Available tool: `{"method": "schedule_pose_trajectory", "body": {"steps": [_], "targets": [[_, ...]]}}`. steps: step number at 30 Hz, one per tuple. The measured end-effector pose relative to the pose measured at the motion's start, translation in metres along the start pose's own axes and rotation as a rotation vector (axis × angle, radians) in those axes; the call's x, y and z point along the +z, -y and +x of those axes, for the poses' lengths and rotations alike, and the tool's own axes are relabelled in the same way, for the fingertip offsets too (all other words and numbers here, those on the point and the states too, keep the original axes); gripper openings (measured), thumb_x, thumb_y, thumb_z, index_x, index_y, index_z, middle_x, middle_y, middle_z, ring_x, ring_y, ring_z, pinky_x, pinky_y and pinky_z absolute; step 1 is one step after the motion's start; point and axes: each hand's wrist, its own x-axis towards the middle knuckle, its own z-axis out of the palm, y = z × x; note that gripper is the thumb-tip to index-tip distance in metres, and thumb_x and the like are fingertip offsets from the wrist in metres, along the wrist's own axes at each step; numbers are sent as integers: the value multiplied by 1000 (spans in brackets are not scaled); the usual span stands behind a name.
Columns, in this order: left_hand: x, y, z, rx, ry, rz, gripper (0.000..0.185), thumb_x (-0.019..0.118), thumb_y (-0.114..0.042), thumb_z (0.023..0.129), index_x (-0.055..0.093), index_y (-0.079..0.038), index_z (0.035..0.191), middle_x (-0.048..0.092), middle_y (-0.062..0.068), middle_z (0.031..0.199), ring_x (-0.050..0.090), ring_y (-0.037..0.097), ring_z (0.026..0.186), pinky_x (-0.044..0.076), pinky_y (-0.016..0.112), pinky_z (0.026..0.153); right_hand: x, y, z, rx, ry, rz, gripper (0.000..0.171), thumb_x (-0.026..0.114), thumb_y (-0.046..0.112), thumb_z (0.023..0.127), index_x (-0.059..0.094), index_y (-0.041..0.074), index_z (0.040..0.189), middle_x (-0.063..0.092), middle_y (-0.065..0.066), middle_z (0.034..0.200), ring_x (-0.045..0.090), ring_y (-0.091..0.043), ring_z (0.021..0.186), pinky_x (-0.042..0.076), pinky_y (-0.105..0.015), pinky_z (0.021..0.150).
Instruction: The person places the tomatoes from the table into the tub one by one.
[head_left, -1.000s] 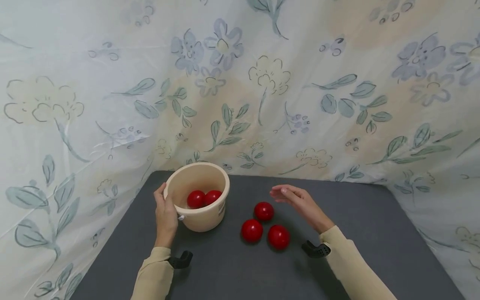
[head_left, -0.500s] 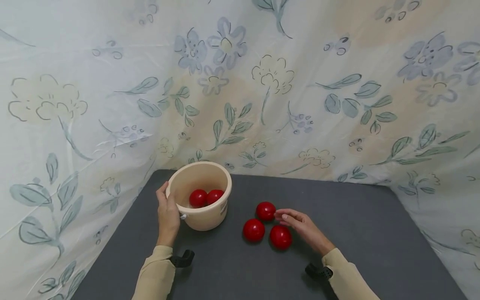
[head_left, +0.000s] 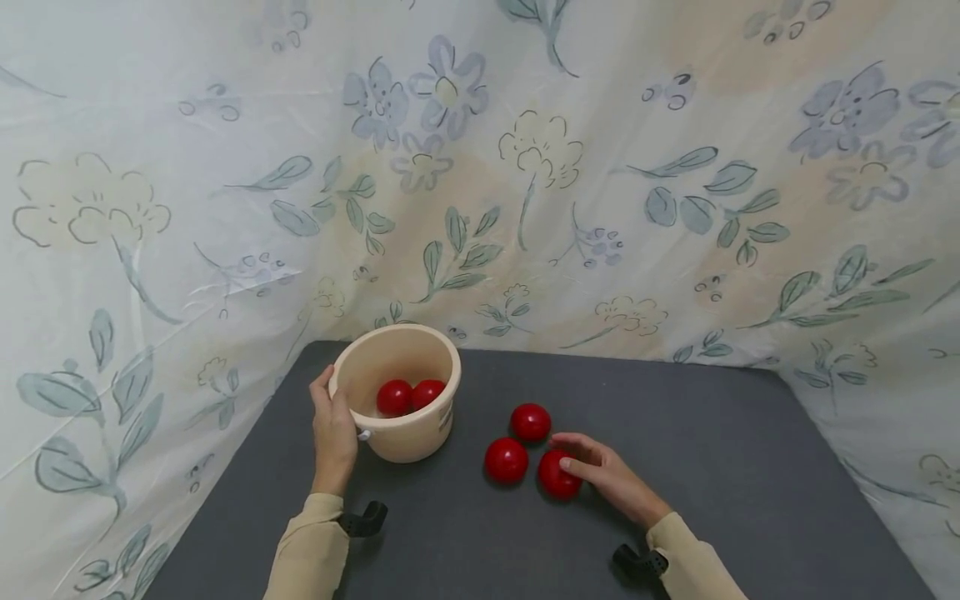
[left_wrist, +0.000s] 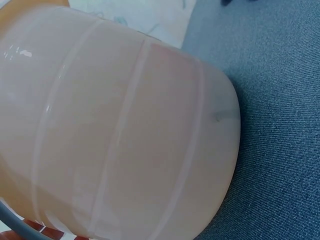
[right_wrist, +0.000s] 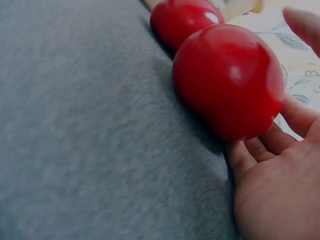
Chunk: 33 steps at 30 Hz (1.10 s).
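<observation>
A cream plastic bucket stands at the left of the dark table, tilted slightly toward me, with two glossy red balls inside. My left hand holds its left rim, thumb inside and fingers outside. In the left wrist view the bucket's ribbed wall fills most of the frame. My right hand is around the right side of the nearest red ball. The right wrist view shows its fingers behind and below that ball, the thumb apart from it.
Two more red balls, one farther back and one to the left, lie close to the ball by my right hand. A flower-patterned cloth hangs behind the grey table and along its sides.
My right hand has come down and toward me from above the table's back right to the nearest red ball. The left hand and bucket stay put.
</observation>
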Motion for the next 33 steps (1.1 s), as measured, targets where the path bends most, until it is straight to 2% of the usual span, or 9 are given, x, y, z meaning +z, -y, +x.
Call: {"method": "schedule_pose_trajectory", "body": {"steps": [6,11,17,23,33], "targets": [[0,0,-1,5,-8,-3,52,26,-33,107,25,-19,157,32,11,165,42,40,145,35,62,116,6,-4,-1,-2,-20,-54,58,70,31,94,50,14,146,51,-12,150,48,-27,135,45,-33,103],[0,2,-1,9,-4,-3,51,25,-33,107,25,-20,157,32,10,165,43,39,144,36,62,115,7,-5,-1,-14,8,-63,65,74,27,92,46,14,149,47,-15,151,54,-26,127,49,-34,97],[1,1,0,18,1,-9,52,25,-32,107,24,-18,157,31,11,166,42,39,146,35,62,116,5,-5,-2,-18,47,-73,69,74,25,91,42,13,152,46,-19,150,56,-26,124,51,-34,94],[2,-1,1,15,-1,-4,51,25,-32,107,24,-19,157,31,11,166,42,38,146,34,62,116,5,-4,-4,-33,4,-78,64,75,25,91,48,13,149,50,-19,149,55,-27,126,50,-34,94],[1,0,-1,0,-7,16,52,25,-36,107,25,-20,157,32,12,165,42,39,145,35,62,116,2,0,-1,18,-84,-21,59,72,32,93,52,14,146,57,-12,144,53,-26,127,52,-34,95]]}}
